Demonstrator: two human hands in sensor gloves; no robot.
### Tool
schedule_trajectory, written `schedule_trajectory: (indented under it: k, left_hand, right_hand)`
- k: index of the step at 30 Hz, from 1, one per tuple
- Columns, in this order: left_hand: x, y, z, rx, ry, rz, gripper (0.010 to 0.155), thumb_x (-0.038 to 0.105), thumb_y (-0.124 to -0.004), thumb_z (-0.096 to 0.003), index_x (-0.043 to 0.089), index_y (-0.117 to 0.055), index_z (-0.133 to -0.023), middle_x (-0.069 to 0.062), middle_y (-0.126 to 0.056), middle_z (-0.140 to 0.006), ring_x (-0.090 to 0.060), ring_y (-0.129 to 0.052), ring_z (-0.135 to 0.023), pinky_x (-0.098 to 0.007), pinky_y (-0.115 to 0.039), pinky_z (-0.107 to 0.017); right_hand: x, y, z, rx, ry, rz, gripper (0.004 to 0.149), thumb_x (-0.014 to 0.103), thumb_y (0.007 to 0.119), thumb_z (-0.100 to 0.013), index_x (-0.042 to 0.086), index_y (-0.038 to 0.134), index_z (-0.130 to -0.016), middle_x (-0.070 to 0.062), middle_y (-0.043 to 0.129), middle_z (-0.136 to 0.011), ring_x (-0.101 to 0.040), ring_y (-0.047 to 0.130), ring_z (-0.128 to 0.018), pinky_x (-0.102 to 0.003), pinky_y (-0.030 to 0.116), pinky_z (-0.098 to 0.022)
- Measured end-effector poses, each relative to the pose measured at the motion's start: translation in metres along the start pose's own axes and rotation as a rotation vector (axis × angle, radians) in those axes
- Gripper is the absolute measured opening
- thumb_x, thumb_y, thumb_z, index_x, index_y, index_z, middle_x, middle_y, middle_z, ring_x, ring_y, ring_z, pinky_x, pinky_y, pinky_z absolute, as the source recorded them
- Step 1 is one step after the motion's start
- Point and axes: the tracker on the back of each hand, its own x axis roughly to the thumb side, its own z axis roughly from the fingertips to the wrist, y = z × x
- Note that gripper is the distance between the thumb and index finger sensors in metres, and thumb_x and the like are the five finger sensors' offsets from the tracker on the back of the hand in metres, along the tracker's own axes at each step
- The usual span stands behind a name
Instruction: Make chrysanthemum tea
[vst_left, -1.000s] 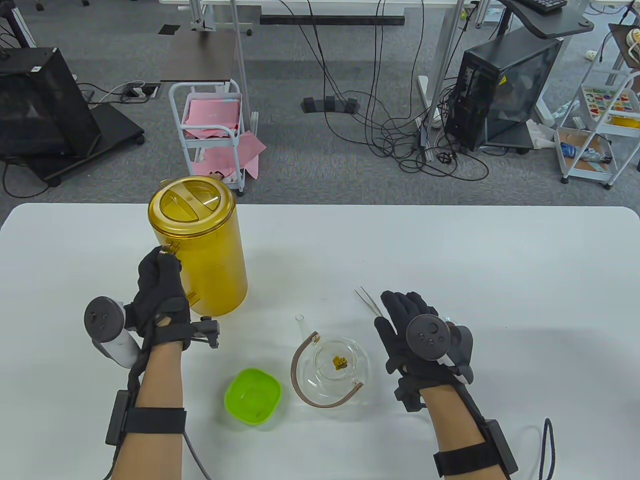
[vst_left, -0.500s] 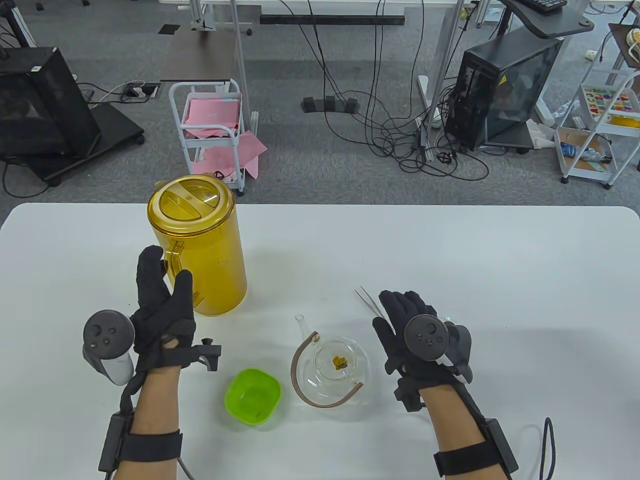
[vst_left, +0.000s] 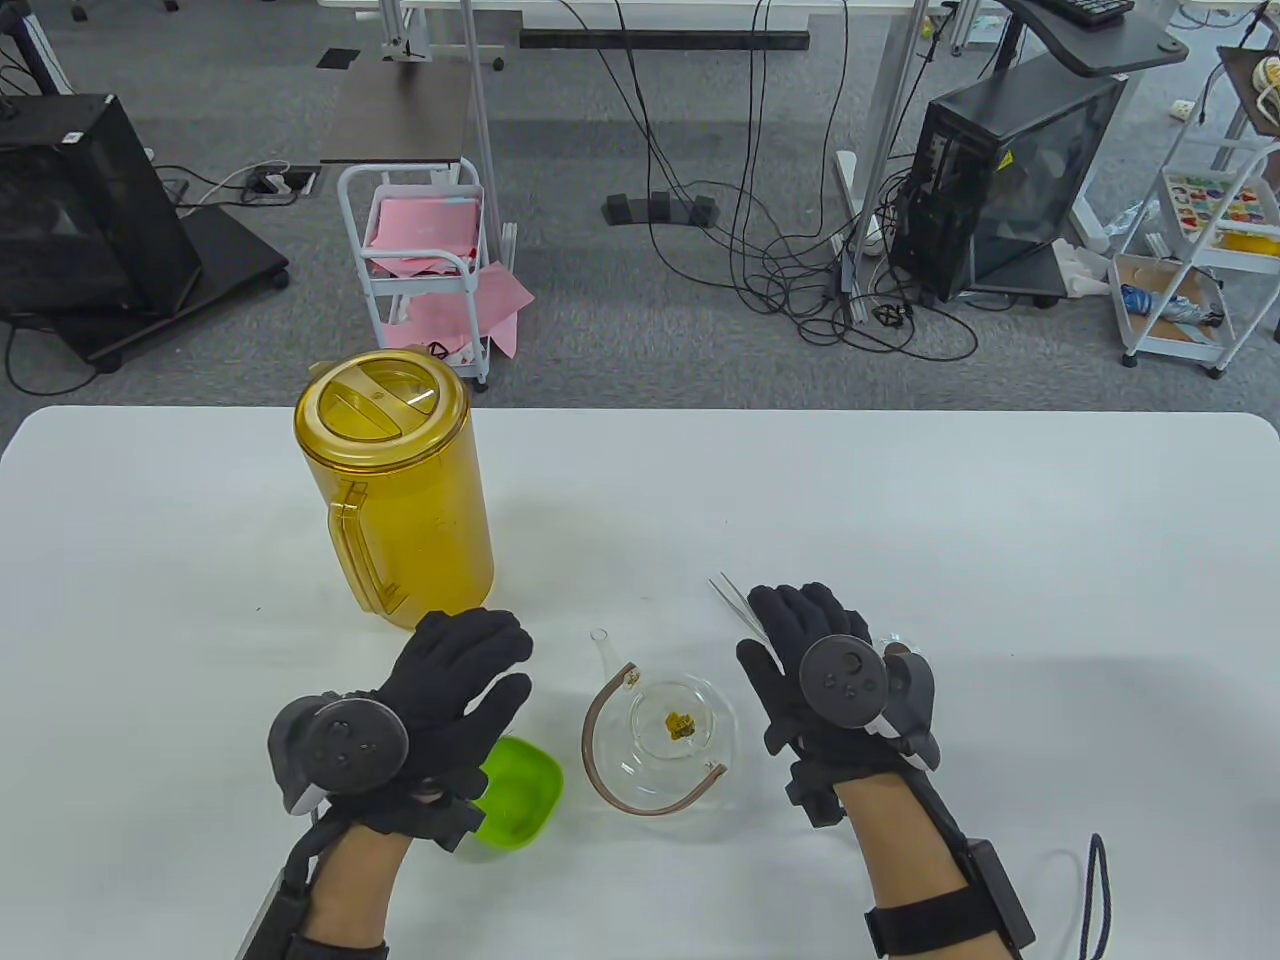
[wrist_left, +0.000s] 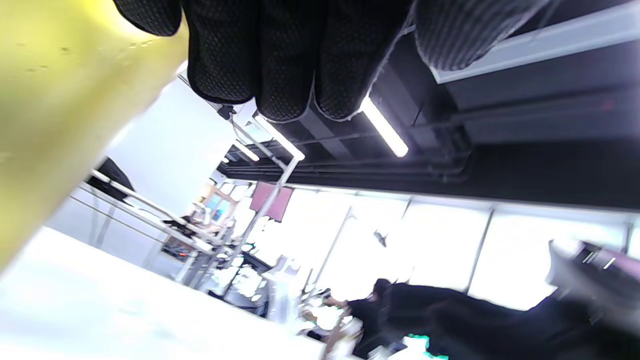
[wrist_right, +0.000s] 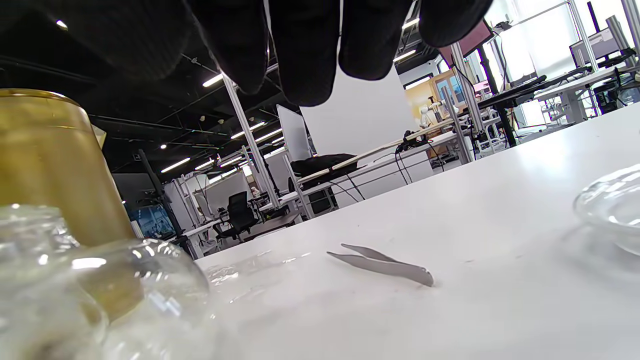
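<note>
Flower's in the glass teapot (vst_left: 665, 735), sitting between my hands; water isn't visibly poured, I'd say. Yellow jug (vst_left: 395, 490) stands beyond my left hand (vst_left: 440, 715), fingers loose, empty. Right hand (vst_left: 815, 670) flat, relaxed, tweezers (wrist_right: 382, 264) just ahead.

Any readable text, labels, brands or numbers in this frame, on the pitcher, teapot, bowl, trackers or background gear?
None can be read.
Yellow pitcher: no legible marking.
Glass teapot: no print.
Green bowl: no print.
Black computer case: a small yellow sticker, too small to read.
Tray on the right-hand cart: coloured shapes, too small to read.
</note>
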Motion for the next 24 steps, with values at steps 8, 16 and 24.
schedule_trajectory:
  k: [8, 16, 24]
  left_hand:
    - [-0.042, -0.02, 0.006, -0.157, 0.2, -0.051, 0.057, 0.059, -0.071, -0.0566, 0.024, -0.08, -0.1, -0.01, -0.083, -0.11, -0.043, -0.074, -0.102, -0.065, -0.046, -0.078]
    - [-0.051, -0.017, 0.008, -0.155, 0.248, -0.028, 0.058, 0.059, -0.071, -0.0567, 0.024, -0.079, -0.102, -0.012, -0.081, -0.112, -0.044, -0.072, -0.103, -0.066, -0.044, -0.078]
    - [-0.048, -0.019, 0.007, -0.162, 0.237, -0.035, 0.058, 0.059, -0.071, -0.0568, 0.023, -0.078, -0.102, -0.012, -0.08, -0.112, -0.044, -0.071, -0.102, -0.066, -0.044, -0.078]
  right_hand:
    - [-0.002, -0.001, 0.0, 0.006, 0.009, 0.0, 0.06, 0.056, 0.067, -0.056, 0.027, 0.067, -0.109, -0.009, 0.064, -0.114, -0.045, 0.058, -0.109, -0.068, 0.048, -0.071]
    - [-0.012, -0.019, 0.001, -0.063, 0.042, -0.048, 0.062, 0.055, 0.067, -0.056, 0.027, 0.062, -0.111, -0.009, 0.062, -0.115, -0.045, 0.056, -0.11, -0.068, 0.047, -0.072]
    - [-0.074, -0.07, 0.013, -0.274, 0.378, -0.045, 0.064, 0.055, 0.067, -0.057, 0.027, 0.057, -0.113, -0.01, 0.056, -0.117, -0.046, 0.052, -0.111, -0.068, 0.045, -0.073]
